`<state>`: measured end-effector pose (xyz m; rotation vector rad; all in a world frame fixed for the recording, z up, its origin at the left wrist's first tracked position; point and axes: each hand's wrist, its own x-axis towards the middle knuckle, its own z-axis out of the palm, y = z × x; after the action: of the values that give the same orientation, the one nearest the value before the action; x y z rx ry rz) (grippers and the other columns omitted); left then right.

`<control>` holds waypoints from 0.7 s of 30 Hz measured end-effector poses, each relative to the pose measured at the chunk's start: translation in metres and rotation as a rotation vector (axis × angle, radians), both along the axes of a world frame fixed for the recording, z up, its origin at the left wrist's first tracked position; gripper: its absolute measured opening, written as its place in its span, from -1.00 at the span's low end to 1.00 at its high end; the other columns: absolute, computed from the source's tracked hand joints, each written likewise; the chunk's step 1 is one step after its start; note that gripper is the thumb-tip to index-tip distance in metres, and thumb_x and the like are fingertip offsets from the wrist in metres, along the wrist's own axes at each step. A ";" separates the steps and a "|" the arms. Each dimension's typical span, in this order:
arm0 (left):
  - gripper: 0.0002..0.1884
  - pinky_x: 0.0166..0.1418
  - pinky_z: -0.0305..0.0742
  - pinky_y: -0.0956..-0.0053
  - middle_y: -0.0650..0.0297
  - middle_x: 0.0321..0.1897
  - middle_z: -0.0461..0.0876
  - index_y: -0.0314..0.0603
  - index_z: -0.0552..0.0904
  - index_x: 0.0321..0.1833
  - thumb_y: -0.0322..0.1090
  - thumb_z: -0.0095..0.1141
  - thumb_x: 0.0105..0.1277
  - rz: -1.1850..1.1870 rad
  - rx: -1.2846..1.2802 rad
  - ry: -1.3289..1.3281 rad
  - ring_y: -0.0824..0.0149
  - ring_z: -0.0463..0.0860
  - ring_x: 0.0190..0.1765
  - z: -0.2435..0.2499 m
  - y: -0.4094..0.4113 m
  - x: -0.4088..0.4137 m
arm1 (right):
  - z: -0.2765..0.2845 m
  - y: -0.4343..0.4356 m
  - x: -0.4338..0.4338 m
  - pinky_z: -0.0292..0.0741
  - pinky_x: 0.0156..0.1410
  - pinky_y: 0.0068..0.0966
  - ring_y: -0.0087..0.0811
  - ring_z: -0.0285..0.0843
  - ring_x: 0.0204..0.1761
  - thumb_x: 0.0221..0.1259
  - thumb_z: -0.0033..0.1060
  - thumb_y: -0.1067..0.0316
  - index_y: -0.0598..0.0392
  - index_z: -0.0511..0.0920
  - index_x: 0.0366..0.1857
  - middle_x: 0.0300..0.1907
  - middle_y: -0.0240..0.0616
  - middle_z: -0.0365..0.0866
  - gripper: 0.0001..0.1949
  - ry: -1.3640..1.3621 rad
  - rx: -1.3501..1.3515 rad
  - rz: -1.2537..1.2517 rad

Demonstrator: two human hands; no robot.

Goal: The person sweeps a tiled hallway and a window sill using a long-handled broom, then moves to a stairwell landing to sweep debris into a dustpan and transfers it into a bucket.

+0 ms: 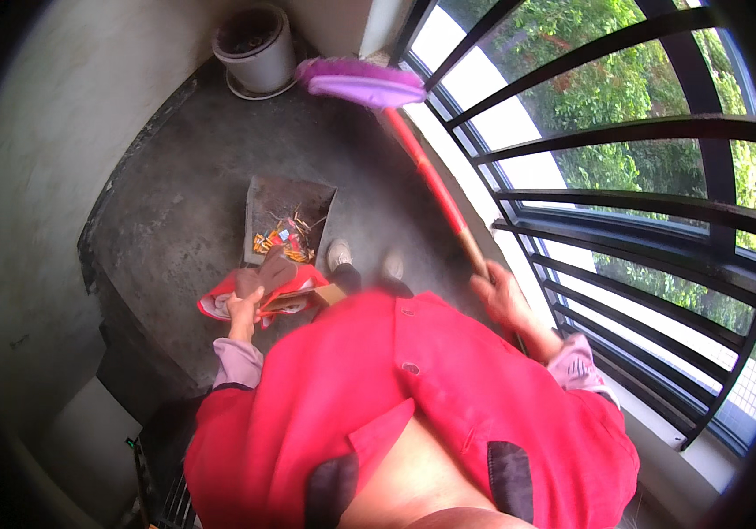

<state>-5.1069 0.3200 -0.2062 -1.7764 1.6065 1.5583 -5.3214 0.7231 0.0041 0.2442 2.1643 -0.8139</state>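
My right hand (502, 295) is closed round the bare end of a broom's red handle (432, 182). The broom's purple head (368, 84) is raised at the top centre, beside the barred window. At the left, my left hand (244, 311) grips a bundle with a red and white bag (217, 297), a brown cloth-like piece (275, 272) and some cardboard (332, 293). Just beyond the bundle is a dustpan (290, 192), with orange and yellow scraps, thin sticks and other litter (285, 239) in it. The bundle hides the dustpan's near part and any handle.
A round plant pot (259, 66) on a saucer stands in the far corner. My shoes (339, 254) are on the grey floor (186, 192) right of the dustpan. A pale wall (40, 198) runs along the left; black window bars (623, 139) and a ledge line the right.
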 end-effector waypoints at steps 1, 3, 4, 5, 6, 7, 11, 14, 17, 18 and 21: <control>-0.33 -0.76 0.25 0.63 0.30 -0.62 0.45 -0.25 0.32 0.00 -0.20 0.38 -0.15 -0.015 0.027 0.006 0.50 0.37 -0.73 -0.002 0.001 -0.005 | -0.025 0.011 -0.011 0.22 -0.68 -0.54 -0.56 0.29 -0.72 0.12 0.00 0.26 0.15 0.40 -0.27 -0.67 -0.36 0.35 -0.79 0.206 -0.054 0.044; -0.31 -0.76 0.24 0.64 0.29 -0.61 0.46 -0.26 0.30 0.03 -0.20 0.39 -0.16 -0.008 0.040 0.015 0.50 0.37 -0.72 0.000 -0.001 -0.003 | -0.022 -0.020 -0.056 0.19 -0.73 -0.53 -0.55 0.22 -0.78 0.13 -0.03 0.28 0.16 0.37 -0.34 -0.72 -0.39 0.28 -0.83 -0.090 -0.086 -0.066; -0.29 -0.76 0.24 0.64 0.28 -0.60 0.46 -0.27 0.29 0.04 -0.20 0.39 -0.17 0.003 0.051 0.026 0.50 0.37 -0.71 -0.001 -0.001 -0.003 | -0.030 -0.024 -0.057 0.18 -0.74 -0.55 -0.56 0.20 -0.79 0.13 -0.03 0.28 0.16 0.37 -0.35 -0.72 -0.41 0.25 -0.83 -0.140 -0.144 -0.110; -0.27 -0.76 0.23 0.64 0.28 -0.59 0.46 -0.27 0.28 0.06 -0.20 0.39 -0.17 0.013 0.062 0.037 0.50 0.38 -0.71 -0.002 0.000 -0.004 | -0.035 -0.027 -0.056 0.16 -0.75 -0.56 -0.57 0.18 -0.79 0.13 -0.03 0.29 0.15 0.36 -0.36 -0.72 -0.43 0.23 -0.84 -0.190 -0.203 -0.156; -0.24 -0.76 0.24 0.64 0.27 -0.59 0.46 -0.27 0.26 0.08 -0.20 0.39 -0.18 0.010 0.059 0.020 0.50 0.38 -0.71 -0.002 -0.001 -0.003 | -0.029 -0.031 -0.055 0.15 -0.75 -0.57 -0.58 0.18 -0.79 0.13 -0.03 0.29 0.15 0.37 -0.34 -0.72 -0.43 0.23 -0.84 -0.204 -0.191 -0.143; -0.22 -0.76 0.24 0.64 0.27 -0.58 0.46 -0.28 0.24 0.09 -0.20 0.40 -0.18 0.007 0.065 0.005 0.50 0.38 -0.71 -0.002 0.001 -0.002 | -0.011 -0.031 -0.053 0.14 -0.75 -0.58 -0.58 0.17 -0.79 0.14 -0.02 0.29 0.14 0.37 -0.33 -0.71 -0.44 0.23 -0.84 -0.214 -0.171 -0.130; -0.20 -0.77 0.25 0.63 0.26 -0.58 0.47 -0.27 0.22 0.12 -0.21 0.39 -0.18 0.046 0.035 0.003 0.49 0.37 -0.72 -0.009 -0.001 0.002 | 0.017 -0.026 -0.042 0.13 -0.74 -0.61 -0.60 0.17 -0.79 0.15 -0.03 0.27 0.13 0.38 -0.29 -0.69 -0.45 0.25 -0.83 -0.205 -0.124 -0.117; -0.18 -0.77 0.25 0.61 0.25 -0.57 0.48 -0.28 0.20 0.15 -0.20 0.39 -0.17 0.045 0.093 0.017 0.48 0.38 -0.72 -0.017 -0.004 0.005 | -0.012 -0.034 -0.053 0.19 -0.73 -0.57 -0.58 0.17 -0.79 0.14 -0.04 0.29 0.14 0.37 -0.27 -0.70 -0.45 0.24 -0.82 -0.128 -0.113 -0.124; -0.24 -0.76 0.27 0.59 0.26 -0.58 0.47 -0.27 0.25 0.09 -0.20 0.38 -0.16 0.064 0.067 -0.004 0.47 0.39 -0.71 -0.005 0.002 -0.003 | -0.018 -0.042 -0.045 0.18 -0.74 -0.58 -0.58 0.17 -0.79 0.13 -0.04 0.29 0.14 0.35 -0.25 -0.71 -0.44 0.24 -0.81 -0.205 -0.176 -0.193; -0.30 -0.75 0.28 0.57 0.27 -0.60 0.47 -0.27 0.29 0.05 -0.21 0.37 -0.14 0.063 0.047 -0.006 0.46 0.40 -0.71 -0.001 0.000 -0.002 | -0.009 -0.043 -0.038 0.17 -0.74 -0.58 -0.58 0.16 -0.79 0.13 -0.03 0.28 0.14 0.35 -0.22 -0.71 -0.44 0.24 -0.78 -0.224 -0.203 -0.223; -0.36 -0.76 0.28 0.56 0.27 -0.60 0.46 -0.24 0.32 -0.01 -0.21 0.37 -0.13 0.121 0.055 -0.040 0.45 0.40 -0.70 -0.003 -0.004 0.003 | 0.008 -0.047 -0.026 0.15 -0.75 -0.59 -0.59 0.13 -0.80 0.13 -0.02 0.28 0.13 0.34 -0.22 -0.71 -0.46 0.21 -0.78 -0.217 -0.210 -0.344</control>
<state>-5.1038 0.3156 -0.2094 -1.8942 1.4490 1.5924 -5.3473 0.6758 0.0124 0.5801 1.8421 -1.1435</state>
